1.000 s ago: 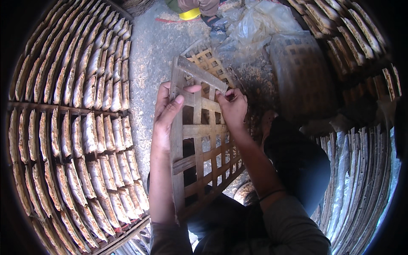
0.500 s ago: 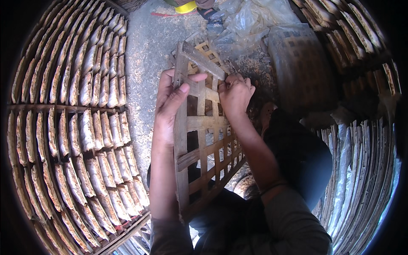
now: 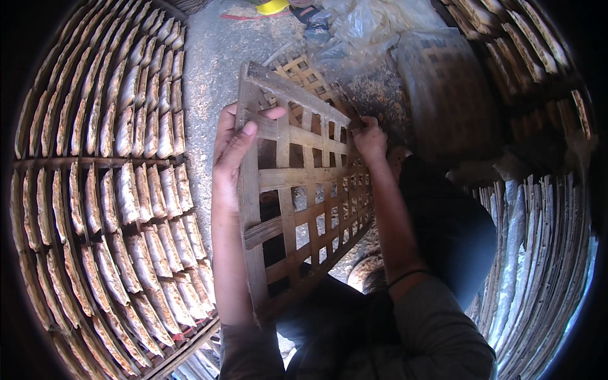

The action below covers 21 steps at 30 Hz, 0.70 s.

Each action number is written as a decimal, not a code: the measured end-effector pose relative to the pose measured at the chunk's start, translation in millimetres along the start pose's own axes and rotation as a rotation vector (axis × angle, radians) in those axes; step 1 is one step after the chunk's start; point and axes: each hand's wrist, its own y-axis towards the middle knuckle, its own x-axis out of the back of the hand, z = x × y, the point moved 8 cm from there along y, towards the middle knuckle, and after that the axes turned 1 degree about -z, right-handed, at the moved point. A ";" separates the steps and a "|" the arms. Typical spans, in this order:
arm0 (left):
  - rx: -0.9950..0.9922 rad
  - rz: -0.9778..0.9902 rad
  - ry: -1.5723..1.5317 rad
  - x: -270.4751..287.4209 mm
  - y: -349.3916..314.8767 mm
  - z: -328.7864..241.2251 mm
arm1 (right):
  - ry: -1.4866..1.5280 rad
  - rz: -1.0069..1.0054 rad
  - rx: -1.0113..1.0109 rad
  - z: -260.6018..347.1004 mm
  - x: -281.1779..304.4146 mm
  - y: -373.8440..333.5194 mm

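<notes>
A wooden-edged lattice panel (image 3: 275,179) of woven bamboo-like strips stands tilted before me, between my forearms. My left hand (image 3: 231,149) grips its left edge near the top, thumb on the near side and fingers wrapped round behind. At the panel's far right corner, my right hand (image 3: 370,139) is closed on the rim; its fingertips are partly hidden. A second lattice panel (image 3: 304,73) lies on the floor just beyond, partly covered by the one I hold.
Racks of pale, brown-edged slabs (image 3: 133,136) fill the left side. Crumpled clear plastic (image 3: 373,25) and a plastic-covered lattice panel (image 3: 437,88) lie ahead right. Thin upright boards (image 3: 538,253) are stacked at lower right. A yellow object (image 3: 272,7) is by a person's foot at the top.
The held panel has swung so more of its lattice faces me. My left hand has shifted left with it, and my right hand moved slightly right and down.
</notes>
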 end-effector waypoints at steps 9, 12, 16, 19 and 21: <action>0.011 0.028 0.007 13.3 0.0 3.9 | 0.076 0.056 -0.120 16.9 -17.1 -25.7; 0.025 0.014 -0.032 12.4 -1.8 5.0 | 0.005 -0.016 0.017 51.8 -5.2 -41.4; 0.039 0.006 0.036 12.1 -1.9 -3.5 | -0.134 -0.213 0.244 81.4 16.8 -55.4; 0.027 -0.053 0.042 19.7 -5.1 -2.7 | -0.126 -0.278 0.329 90.0 22.6 -66.5; 0.022 -0.094 0.046 27.8 -8.7 -1.2 | 0.011 -0.269 0.391 98.1 24.7 -73.9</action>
